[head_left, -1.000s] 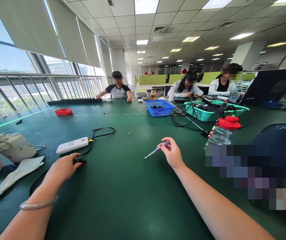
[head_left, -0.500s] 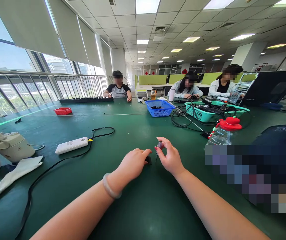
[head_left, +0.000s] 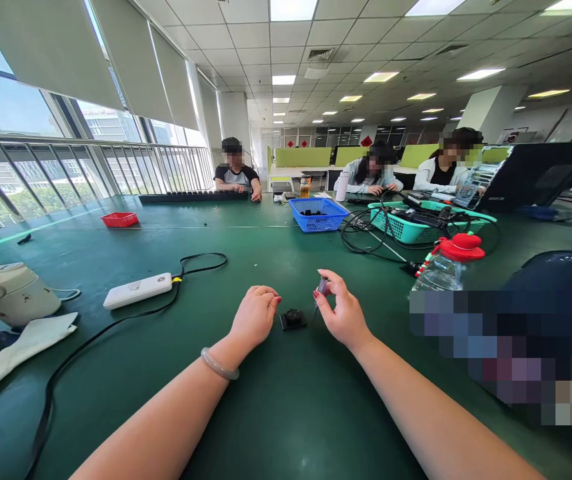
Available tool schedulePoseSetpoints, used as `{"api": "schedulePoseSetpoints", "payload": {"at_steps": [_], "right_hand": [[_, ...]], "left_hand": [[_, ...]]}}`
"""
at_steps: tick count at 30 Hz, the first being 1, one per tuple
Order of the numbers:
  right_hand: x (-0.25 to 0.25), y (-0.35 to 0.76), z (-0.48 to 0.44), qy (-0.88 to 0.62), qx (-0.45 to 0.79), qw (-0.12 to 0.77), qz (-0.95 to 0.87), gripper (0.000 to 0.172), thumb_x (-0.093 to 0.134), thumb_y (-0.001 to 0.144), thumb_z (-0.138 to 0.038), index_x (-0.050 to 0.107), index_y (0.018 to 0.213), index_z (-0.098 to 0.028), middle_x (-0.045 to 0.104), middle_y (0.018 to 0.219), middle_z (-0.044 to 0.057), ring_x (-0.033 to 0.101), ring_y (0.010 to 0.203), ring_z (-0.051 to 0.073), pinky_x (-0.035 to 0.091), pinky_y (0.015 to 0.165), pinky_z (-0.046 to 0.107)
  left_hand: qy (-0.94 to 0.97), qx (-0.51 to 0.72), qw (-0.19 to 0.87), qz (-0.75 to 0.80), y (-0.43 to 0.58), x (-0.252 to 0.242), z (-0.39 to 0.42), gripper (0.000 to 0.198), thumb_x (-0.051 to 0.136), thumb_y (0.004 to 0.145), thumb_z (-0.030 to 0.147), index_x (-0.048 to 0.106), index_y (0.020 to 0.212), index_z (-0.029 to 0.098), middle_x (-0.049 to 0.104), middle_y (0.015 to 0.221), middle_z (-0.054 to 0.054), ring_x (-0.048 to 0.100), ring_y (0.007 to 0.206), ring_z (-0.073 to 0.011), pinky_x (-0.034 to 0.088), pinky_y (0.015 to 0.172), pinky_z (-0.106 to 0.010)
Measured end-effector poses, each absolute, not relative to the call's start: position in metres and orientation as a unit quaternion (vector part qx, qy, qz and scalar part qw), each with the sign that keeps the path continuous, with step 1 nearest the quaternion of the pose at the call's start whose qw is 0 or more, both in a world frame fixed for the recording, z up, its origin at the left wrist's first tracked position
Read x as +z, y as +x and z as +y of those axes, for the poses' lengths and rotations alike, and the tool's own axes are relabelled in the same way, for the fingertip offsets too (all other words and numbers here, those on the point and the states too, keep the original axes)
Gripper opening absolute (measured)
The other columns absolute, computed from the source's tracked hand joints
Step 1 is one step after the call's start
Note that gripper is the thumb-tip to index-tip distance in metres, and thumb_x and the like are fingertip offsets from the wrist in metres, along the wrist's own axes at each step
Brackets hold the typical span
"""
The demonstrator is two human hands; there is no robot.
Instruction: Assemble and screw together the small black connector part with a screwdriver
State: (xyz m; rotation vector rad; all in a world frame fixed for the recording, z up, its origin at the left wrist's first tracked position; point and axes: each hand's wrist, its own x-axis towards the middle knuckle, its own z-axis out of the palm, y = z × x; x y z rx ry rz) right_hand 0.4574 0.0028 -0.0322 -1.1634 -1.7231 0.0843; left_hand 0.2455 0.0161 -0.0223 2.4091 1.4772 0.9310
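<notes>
A small square black part point(head_left: 293, 319) with a raised middle lies on the green table between my hands. My left hand point(head_left: 256, 317) is just left of it and apart from it, thumb and fingertips pinched together; whether something tiny is between them I cannot make out. To the right of the part, my right hand point(head_left: 343, 310) grips a small screwdriver point(head_left: 322, 286) by its handle, the thin shaft pointing down at the tabletop. A grey bangle point(head_left: 220, 365) circles my left wrist.
On the left lie a white power strip point(head_left: 139, 291) with a black cable, a cream bag point(head_left: 13, 293) and a red tray point(head_left: 120, 219). Farther off stand a blue basket point(head_left: 319, 217), a teal basket point(head_left: 411, 230) of cables and a red-capped bottle point(head_left: 443, 267). Several people sit beyond.
My left hand has drawn back to the left, off the black part, which is now uncovered. My right hand still holds the screwdriver in nearly the same place.
</notes>
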Motion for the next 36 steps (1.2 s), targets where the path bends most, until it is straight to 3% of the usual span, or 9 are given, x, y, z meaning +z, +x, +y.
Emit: {"api": "schedulePoseSetpoints", "payload": {"at_steps": [4,6,8,14,24,36], "right_hand": [[-0.031,0.456,0.002,-0.477,0.021,0.503,-0.72,0.039,0.052,0.091,-0.029,0.047,0.13,-0.024,0.068,0.08,0.002,0.067,0.073,0.02,0.054,0.073,0.035],[-0.031,0.455,0.001,-0.461,0.001,0.514,-0.724,0.037,0.053,0.091,-0.028,0.047,0.128,-0.024,0.069,0.08,0.002,0.068,0.073,0.021,0.055,0.073,0.036],[-0.03,0.453,-0.001,-0.436,-0.026,0.535,-0.723,0.036,0.054,0.091,-0.026,0.046,0.126,-0.024,0.069,0.083,0.003,0.068,0.074,0.021,0.056,0.075,0.037],[-0.027,0.443,-0.01,-0.339,-0.088,0.602,-0.717,0.041,0.059,0.089,-0.015,0.04,0.124,-0.026,0.065,0.087,0.004,0.067,0.071,0.018,0.058,0.072,0.037],[-0.027,0.441,-0.01,-0.314,-0.101,0.594,-0.733,0.04,0.062,0.088,-0.014,0.04,0.119,-0.026,0.062,0.082,0.001,0.062,0.067,0.017,0.056,0.066,0.035],[-0.018,0.427,-0.024,-0.188,-0.185,0.455,-0.85,0.024,0.053,0.09,-0.01,0.045,0.107,-0.026,0.064,0.079,0.0,0.053,0.061,0.016,0.04,0.058,0.029]], "left_hand": [[0.813,0.304,0.109,0.484,0.246,-0.026,0.013,0.024,0.048,0.093,0.019,0.064,0.112,0.021,0.064,0.12,-0.008,0.055,0.115,-0.0229,0.044,0.104,-0.043],[0.825,0.269,0.127,0.481,0.248,-0.027,0.009,0.042,0.062,0.088,0.029,0.056,0.129,0.021,0.06,0.131,-0.009,0.049,0.126,-0.0253,0.04,0.11,-0.045],[0.836,0.231,0.135,0.48,0.25,-0.029,0.008,0.057,0.07,0.082,0.037,0.053,0.135,0.021,0.06,0.133,-0.01,0.046,0.13,-0.0277,0.038,0.111,-0.046],[0.847,0.204,0.136,0.472,0.253,-0.032,0.011,0.039,0.073,0.08,0.033,0.067,0.117,0.023,0.072,0.112,-0.005,0.053,0.119,-0.0275,0.042,0.105,-0.044],[0.84,0.219,0.168,0.468,0.254,-0.035,0.014,0.034,0.071,0.082,0.03,0.069,0.116,0.024,0.072,0.112,-0.004,0.055,0.114,-0.0254,0.043,0.103,-0.041],[0.834,0.217,0.174,0.476,0.253,-0.032,0.012,0.035,0.064,0.081,0.026,0.07,0.115,0.023,0.072,0.115,-0.006,0.055,0.117,-0.0263,0.044,0.104,-0.041]]}}
